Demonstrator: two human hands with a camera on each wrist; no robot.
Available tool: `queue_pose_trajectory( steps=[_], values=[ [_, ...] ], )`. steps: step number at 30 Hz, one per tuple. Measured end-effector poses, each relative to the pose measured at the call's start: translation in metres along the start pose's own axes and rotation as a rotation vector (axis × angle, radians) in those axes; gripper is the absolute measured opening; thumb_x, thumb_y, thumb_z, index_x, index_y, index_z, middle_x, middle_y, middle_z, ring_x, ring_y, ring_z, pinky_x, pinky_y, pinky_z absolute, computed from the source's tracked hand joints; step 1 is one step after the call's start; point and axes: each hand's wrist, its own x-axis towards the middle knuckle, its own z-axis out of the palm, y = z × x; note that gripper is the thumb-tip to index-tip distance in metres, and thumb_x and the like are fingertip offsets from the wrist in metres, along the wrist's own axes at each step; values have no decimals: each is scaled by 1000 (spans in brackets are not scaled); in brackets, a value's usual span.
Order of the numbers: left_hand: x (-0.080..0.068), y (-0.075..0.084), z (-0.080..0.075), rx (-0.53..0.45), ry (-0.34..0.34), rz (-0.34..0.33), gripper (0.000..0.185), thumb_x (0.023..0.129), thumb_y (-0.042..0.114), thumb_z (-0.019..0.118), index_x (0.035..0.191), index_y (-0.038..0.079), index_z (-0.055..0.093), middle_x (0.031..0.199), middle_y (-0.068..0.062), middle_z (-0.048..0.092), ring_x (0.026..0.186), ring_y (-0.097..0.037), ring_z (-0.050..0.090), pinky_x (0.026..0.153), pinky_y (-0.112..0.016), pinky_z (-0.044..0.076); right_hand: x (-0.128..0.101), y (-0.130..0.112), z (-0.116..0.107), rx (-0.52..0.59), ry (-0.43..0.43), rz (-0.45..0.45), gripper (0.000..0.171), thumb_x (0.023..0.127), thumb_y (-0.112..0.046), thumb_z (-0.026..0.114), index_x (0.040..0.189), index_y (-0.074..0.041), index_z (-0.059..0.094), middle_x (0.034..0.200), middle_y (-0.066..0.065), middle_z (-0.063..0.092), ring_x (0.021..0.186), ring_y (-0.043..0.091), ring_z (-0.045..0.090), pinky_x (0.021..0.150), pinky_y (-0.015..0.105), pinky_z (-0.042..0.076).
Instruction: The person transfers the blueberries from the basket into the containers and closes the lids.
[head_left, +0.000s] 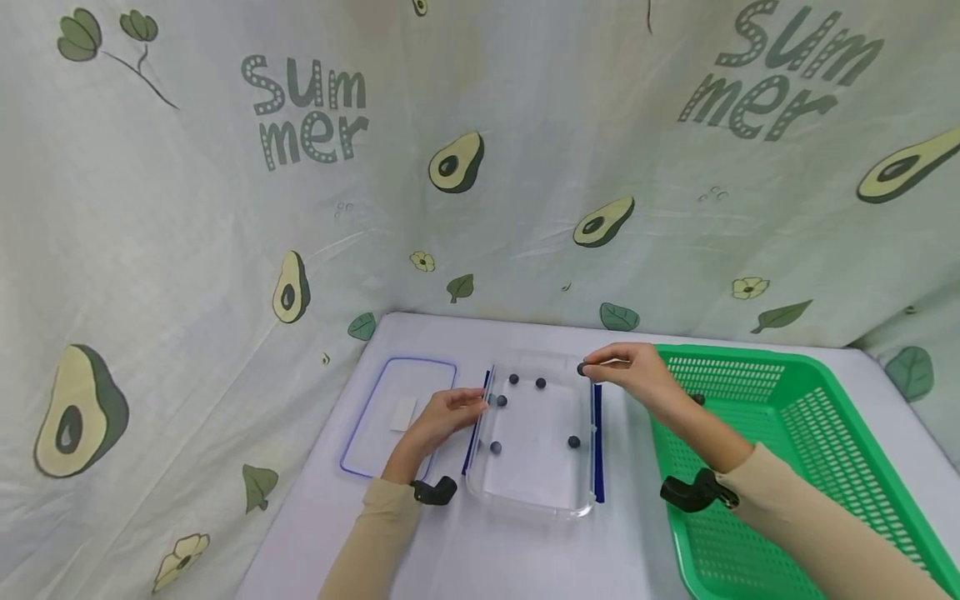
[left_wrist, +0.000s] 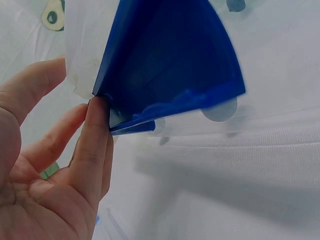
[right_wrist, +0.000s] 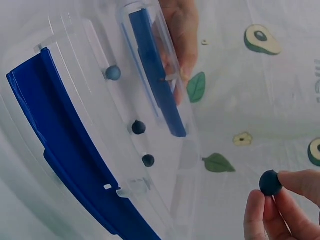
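We see the green plastic mesh basket (head_left: 795, 417) right of the clear plastic container with blue clips (head_left: 536, 442). Left hand (head_left: 442, 417), fingers (left_wrist: 92, 145) straight, touches its blue clip; only wrist view shows contact. Right hand (head_left: 637, 375) pinches small dark blue ball (right_wrist: 270, 182) above container's far right corner.

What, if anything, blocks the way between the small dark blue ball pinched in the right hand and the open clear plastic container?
Nothing visible does. The right hand holds the small dark blue ball above the clear plastic container's open top, whose lid lies aside.
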Motion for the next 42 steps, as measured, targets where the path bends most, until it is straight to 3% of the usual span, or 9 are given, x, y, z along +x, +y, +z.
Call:
queue_pose_trajectory(
  steps=[14, 21, 36, 42],
  values=[
    [1, 3, -1, -15, 3, 1, 45, 93, 11, 71, 133, -5, 59, 111, -11, 67, 104, -19, 65, 94, -29, 54, 8, 12, 24, 7, -53, 34, 28, 91, -18, 75, 110, 3, 71, 108, 13, 72, 94, 24, 71, 106, 60, 40],
    [1, 3, -1, -22, 5, -6, 45, 94, 11, 71, 133, -6, 59, 113, -11, 67, 104, -18, 65, 95, -29, 54, 10, 14, 28, 2, -27, 38, 24, 91, -15, 74, 107, 3, 72, 105, 13, 72, 93, 23, 71, 106, 60, 40],
    [3, 0, 0, -32, -4, 2, 45, 93, 11, 72, 133, -6, 58, 120, -17, 67, 109, -22, 65, 96, -30, 53, 5, 19, 11, 17, 11, 39, 27, 91, -16, 75, 109, 4, 71, 101, 13, 74, 94, 20, 70, 107, 58, 40],
    [2, 2, 2, -40, 11, 2, 43, 93, 9, 71, 132, -6, 59, 115, -13, 68, 105, -19, 65, 95, -30, 54, 2, 24, -2, 29, 51, 63, 37, 91, -17, 75, 116, 10, 67, 103, 12, 74, 93, 20, 71, 108, 58, 39]
  ],
)
